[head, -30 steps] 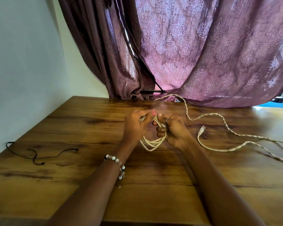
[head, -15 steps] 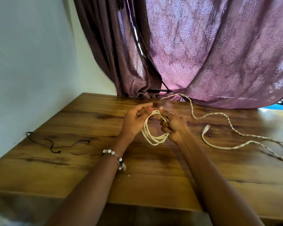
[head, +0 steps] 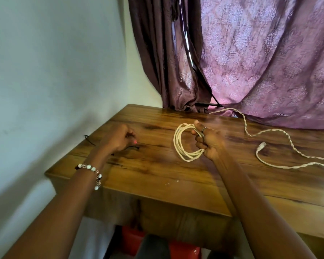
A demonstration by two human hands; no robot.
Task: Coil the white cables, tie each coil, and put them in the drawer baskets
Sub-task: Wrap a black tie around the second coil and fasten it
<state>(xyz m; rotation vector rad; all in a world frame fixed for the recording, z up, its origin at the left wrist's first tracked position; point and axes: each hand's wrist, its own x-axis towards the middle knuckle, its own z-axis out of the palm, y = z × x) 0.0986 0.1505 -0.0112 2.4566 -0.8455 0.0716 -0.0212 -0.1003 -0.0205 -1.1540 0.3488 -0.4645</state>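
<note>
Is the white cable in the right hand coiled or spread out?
Coiled: the white cable hangs in several loops from the right hand.

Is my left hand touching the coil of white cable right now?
Apart. The head view shows the left hand over by the thin black tie, with bare wooden table between it and the white cable coil, which the right hand grips.

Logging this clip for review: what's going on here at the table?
A person is bundling white cables at a wooden table. The right hand grips a finished coil above the tabletop. The left hand is at the thin black tie lying near the table's left edge, fingers curled at it; whether it holds it yet can't be told. A second, twisted cable lies loose on the right, uncoiled. The coil isn't tied yet.
</note>
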